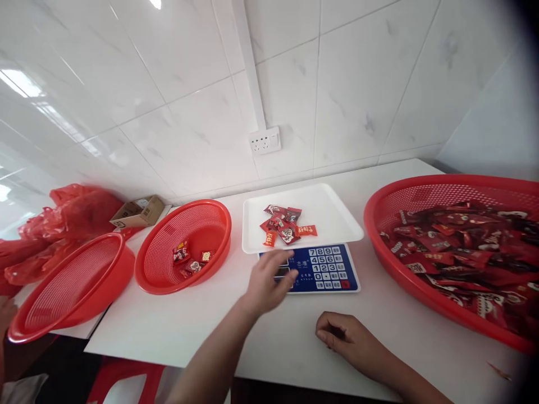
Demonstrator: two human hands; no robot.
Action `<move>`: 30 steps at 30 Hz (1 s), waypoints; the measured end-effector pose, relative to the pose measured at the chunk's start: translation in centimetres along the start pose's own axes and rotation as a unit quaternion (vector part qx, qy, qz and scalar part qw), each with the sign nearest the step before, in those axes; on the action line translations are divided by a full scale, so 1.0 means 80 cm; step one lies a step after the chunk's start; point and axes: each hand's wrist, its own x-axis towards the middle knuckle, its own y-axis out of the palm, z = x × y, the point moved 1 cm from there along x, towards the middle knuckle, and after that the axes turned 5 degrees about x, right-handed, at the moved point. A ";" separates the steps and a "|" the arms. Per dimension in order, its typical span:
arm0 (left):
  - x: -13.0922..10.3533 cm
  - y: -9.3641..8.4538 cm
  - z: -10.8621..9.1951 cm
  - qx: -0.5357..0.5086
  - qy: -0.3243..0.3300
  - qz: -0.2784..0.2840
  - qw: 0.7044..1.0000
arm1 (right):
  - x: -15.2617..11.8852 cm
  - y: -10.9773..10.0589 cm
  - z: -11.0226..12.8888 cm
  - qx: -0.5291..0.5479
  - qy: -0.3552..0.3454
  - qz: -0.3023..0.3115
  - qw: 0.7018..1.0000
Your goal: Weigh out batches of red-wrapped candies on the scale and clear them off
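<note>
My left hand [267, 283] hovers over the left part of a digital scale's blue keypad panel [309, 281], its thumb and fingers apart and nothing between them. It partly covers the small display windows. On the scale's white tray [332, 216] lies a small heap of red-wrapped candies [280, 221], just beyond that hand. My right hand [347, 339] rests on the white table in front of the scale, fingers curled in toward the thumb, with no object visible in them. To its right stands a large red basket [381, 210] full of wrapped candies [455, 252].
Left of the scale, a red basket [154, 247] holds several small packets. Another red basket [84, 275] tilts farther left, near a cardboard box [141, 212] and red plastic bags [80, 216]. A tiled wall with a socket [264, 140] rises behind. Someone's hand [6, 314] shows at the left edge.
</note>
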 end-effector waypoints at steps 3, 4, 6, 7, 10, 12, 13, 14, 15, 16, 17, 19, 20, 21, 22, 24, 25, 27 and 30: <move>0.054 -0.017 0.017 0.034 -0.005 0.010 0.999 | -0.002 0.000 0.002 -0.009 -0.002 0.011 1.000; 0.070 -0.017 0.024 0.052 -0.009 0.031 0.998 | -0.002 0.001 0.002 -0.012 -0.003 0.013 1.000; 0.097 -0.009 0.039 0.093 -0.022 0.093 0.991 | -0.003 0.002 0.001 -0.020 -0.008 0.013 1.000; 0.107 -0.003 0.045 0.116 -0.025 0.128 0.985 | -0.004 0.003 0.001 -0.024 -0.009 0.012 1.000; 0.124 0.016 0.058 0.175 -0.011 0.224 0.959 | -0.006 0.004 0.001 -0.030 -0.009 0.007 0.999; 0.129 0.027 0.061 0.202 0.004 0.263 0.943 | -0.008 0.003 0.001 -0.032 -0.010 0.006 0.999; 0.131 0.031 0.062 0.212 0.008 0.273 0.938 | -0.008 0.003 0.001 -0.033 -0.011 0.005 0.999; 0.132 0.034 0.063 0.219 0.009 0.279 0.935 | -0.009 0.003 0.001 -0.034 -0.012 0.004 0.999; 0.133 0.037 0.063 0.224 0.009 0.280 0.933 | -0.009 0.003 0.001 -0.035 -0.012 0.004 0.999; 0.134 0.039 0.064 0.227 0.009 0.278 0.933 | -0.010 0.003 0.001 -0.036 -0.013 0.003 0.999; 0.134 0.041 0.065 0.229 0.010 0.273 0.934 | -0.010 0.003 0.000 -0.036 -0.013 0.004 0.999; 0.134 0.042 0.066 0.231 0.012 0.262 0.937 | -0.009 0.003 -0.002 -0.039 -0.015 0.005 0.999; 0.133 0.042 0.067 0.232 0.012 0.259 0.937 | -0.009 0.003 -0.003 -0.041 -0.017 0.005 0.999; 0.133 0.041 0.067 0.233 0.011 0.257 0.938 | -0.009 0.003 -0.003 -0.043 -0.016 0.006 0.999; 0.132 0.039 0.068 0.233 0.010 0.258 0.938 | -0.008 0.004 -0.004 -0.045 -0.016 0.008 0.999; 0.131 0.035 0.067 0.229 0.010 0.259 0.938 | -0.007 0.004 -0.005 -0.049 -0.015 0.008 0.999; 0.131 0.033 0.067 0.224 0.013 0.260 0.939 | -0.007 0.004 -0.006 -0.050 -0.014 0.008 0.999; 0.130 0.027 0.068 0.213 0.016 0.261 0.942 | -0.006 0.004 -0.006 -0.051 -0.014 0.009 0.999; 0.129 0.017 0.071 0.199 0.001 0.263 0.944 | -0.006 0.004 -0.006 -0.051 -0.012 0.009 0.999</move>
